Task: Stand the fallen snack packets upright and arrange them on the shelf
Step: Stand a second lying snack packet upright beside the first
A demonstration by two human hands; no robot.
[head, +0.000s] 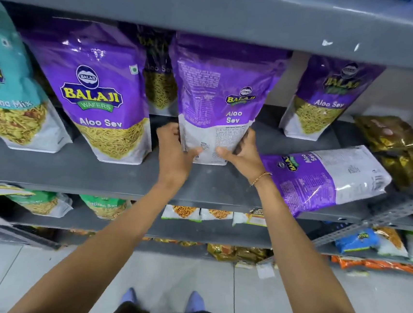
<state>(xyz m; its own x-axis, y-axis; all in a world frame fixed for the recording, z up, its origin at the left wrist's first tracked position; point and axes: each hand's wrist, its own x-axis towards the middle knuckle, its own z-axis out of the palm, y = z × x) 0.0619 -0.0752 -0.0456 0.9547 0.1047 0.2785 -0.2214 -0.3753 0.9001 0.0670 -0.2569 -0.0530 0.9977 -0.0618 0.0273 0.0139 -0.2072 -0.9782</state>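
Held packet: purple-and-white plastic Aloo Sev pouch (218,99), upright, back side out, mid-shelf.
Left hand (176,148): grasping the pouch's lower left edge.
Right hand (241,152): grasping its lower right edge.
Fallen packet: matching purple pouch (329,175) lying flat to the right, overhanging the edge.
Neighbours: upright purple front-facing pouch (100,90) left; teal Mitha Mix pouch (8,86) beyond.
Surface: dark grey metal shelf (98,173).
Room: pale tiled floor (37,279) below.
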